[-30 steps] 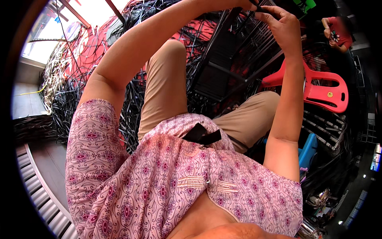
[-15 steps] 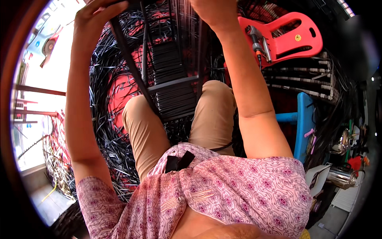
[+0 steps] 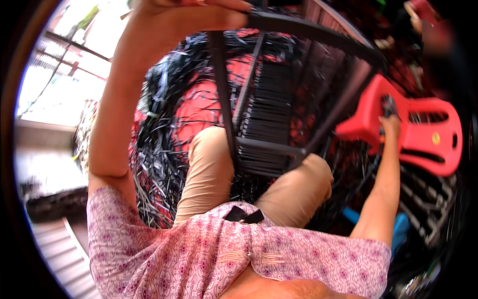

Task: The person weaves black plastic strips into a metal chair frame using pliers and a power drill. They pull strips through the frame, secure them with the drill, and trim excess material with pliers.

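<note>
A dark frame like that of a chair or stool (image 3: 269,143) stands tilted between my knees. Its flat panel (image 3: 266,99) is wound with black strips. At the top, my left hand (image 3: 199,17) is closed round the frame's upper bar; some of its fingers are cut off by the picture's edge. Far to the right, my right hand (image 3: 391,124) reaches onto a small red plastic chair (image 3: 371,107) and grips a grey hand-held power tool (image 3: 389,104). Blur hides the tool's details and my fingertips.
Loose black strips (image 3: 164,134) lie heaped round the frame over a red surface (image 3: 199,107). A blue plastic piece (image 3: 400,231) shows behind my right arm, near a woven rack-like piece (image 3: 423,199). Bright window bars (image 3: 74,55) stand at the left.
My right hand has left the frame's top and gone right and down to the tool on the red chair. The view has swung left, so the frame sits further right.
</note>
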Demonstrator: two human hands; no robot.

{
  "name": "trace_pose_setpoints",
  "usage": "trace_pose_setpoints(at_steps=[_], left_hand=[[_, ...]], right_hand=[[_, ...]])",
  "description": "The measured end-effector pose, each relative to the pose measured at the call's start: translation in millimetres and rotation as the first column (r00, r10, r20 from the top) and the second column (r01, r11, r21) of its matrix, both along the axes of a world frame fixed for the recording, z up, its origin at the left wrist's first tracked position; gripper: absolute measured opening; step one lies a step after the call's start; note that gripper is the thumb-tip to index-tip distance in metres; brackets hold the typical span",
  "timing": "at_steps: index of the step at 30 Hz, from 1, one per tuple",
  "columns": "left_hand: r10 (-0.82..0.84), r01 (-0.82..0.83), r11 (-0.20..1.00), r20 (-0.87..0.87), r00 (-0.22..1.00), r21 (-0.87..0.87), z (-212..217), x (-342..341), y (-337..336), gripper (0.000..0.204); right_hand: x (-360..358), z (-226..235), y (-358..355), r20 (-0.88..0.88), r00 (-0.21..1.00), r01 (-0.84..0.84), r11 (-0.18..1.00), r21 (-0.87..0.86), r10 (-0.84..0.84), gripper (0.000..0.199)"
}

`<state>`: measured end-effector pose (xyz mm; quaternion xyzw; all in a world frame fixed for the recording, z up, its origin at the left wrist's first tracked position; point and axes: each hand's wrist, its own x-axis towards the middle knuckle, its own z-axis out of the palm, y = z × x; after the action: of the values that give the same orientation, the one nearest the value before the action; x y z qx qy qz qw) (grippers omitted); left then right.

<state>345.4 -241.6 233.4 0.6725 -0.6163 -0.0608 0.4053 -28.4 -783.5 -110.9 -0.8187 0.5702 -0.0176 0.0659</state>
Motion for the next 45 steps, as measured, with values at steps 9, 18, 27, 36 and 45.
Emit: trace_pose_setpoints(at_steps=[9,18,27,36,45], left_hand=[[-0.124,0.104,0.992,-0.348,0.929,-0.075,1.3,13.9,-1.1,0.015],[-0.017,0.039,0.994,-0.207,0.978,0.106,14.1,19.6,7.9,0.013],[-0.008,0.046,0.986,-0.233,0.972,0.16,16.1,31.3,26.8,0.018],[-0.027,0.091,0.969,-0.269,0.963,0.229,17.7,40.0,30.2,0.018],[-0.133,0.183,0.973,-0.314,0.94,0.138,7.0,53.5,21.7,0.019]], right_hand=[[-21.0,-53.4,-72.6,0.099,0.994,0.053,0.998,-0.018,-0.051,0.095],[-5.7,149.2,126.2,0.898,0.437,-0.301,0.934,0.193,-0.044,0.067],[11.7,315.7,391.0,0.907,0.392,-0.439,0.898,0.035,0.156,0.02],[36.8,310.5,469.0,0.478,0.385,-0.726,0.579,-0.371,0.789,0.027],[96.9,333.0,489.3,0.396,0.356,-0.762,0.509,-0.401,0.846,0.039]])
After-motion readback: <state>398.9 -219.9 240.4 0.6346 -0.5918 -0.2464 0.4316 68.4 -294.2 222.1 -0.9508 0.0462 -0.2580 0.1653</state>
